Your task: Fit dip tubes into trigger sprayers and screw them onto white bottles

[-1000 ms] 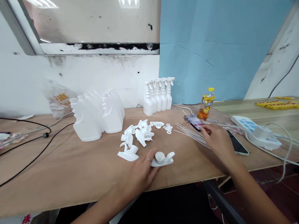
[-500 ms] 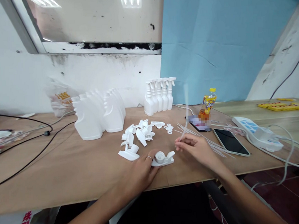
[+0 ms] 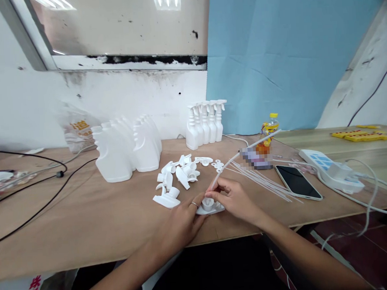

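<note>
Near the table's front edge, my left hand (image 3: pixel 186 217) grips a white spray trigger head (image 3: pixel 207 205), its round collar facing up. My right hand (image 3: pixel 231 197) pinches a thin white plastic tube (image 3: pixel 229 162) near its lower end, right at the collar; whether that end sits inside is hidden by the fingers. From there the tube slants up to the right, bending slightly. Beyond my left hand lie several loose trigger heads (image 3: pixel 166 198). A few small white washers (image 3: pixel 217 165) are behind my right hand, and more thin tubes (image 3: pixel 264 182) lie to its right.
White bottles without tops (image 3: pixel 114 161) stand at the back left. Several bottles with spray heads (image 3: pixel 205 124) stand at the back middle. To the right are a drink bottle (image 3: pixel 269 133), a phone (image 3: pixel 297 182) and a power strip (image 3: pixel 333 171) with cables.
My right hand has moved left and down to the trigger head with the tube. The tube went from upright to slanting right. My left hand keeps its hold.
</note>
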Action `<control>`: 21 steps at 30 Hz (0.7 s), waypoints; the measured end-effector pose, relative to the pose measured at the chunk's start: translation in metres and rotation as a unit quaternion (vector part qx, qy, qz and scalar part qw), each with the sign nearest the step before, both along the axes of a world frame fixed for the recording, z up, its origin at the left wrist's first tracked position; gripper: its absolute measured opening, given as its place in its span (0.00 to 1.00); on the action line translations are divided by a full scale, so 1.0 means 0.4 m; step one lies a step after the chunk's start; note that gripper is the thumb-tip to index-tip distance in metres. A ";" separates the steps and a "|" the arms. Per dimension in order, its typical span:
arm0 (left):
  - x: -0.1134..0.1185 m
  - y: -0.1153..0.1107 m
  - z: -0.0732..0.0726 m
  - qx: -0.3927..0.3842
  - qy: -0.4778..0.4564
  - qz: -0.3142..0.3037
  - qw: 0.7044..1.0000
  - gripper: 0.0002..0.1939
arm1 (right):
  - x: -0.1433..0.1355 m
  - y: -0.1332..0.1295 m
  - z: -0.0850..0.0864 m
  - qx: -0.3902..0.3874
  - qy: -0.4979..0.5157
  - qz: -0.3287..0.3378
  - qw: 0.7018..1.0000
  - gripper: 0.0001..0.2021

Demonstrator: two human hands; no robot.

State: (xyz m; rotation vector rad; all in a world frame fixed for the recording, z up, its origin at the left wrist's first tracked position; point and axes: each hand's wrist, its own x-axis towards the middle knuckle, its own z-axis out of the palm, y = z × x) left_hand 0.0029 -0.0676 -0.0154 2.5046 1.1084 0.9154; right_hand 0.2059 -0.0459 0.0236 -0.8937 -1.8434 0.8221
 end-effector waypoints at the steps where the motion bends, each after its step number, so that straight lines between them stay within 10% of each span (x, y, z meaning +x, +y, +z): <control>1: 0.000 0.001 0.000 0.002 0.000 -0.001 1.000 0.29 | 0.002 -0.002 0.000 0.003 -0.001 0.001 1.000 0.08; 21: 0.009 -0.003 0.023 -0.024 0.003 0.009 1.000 0.17 | -0.009 0.003 0.018 -0.033 -0.100 0.031 0.994 0.09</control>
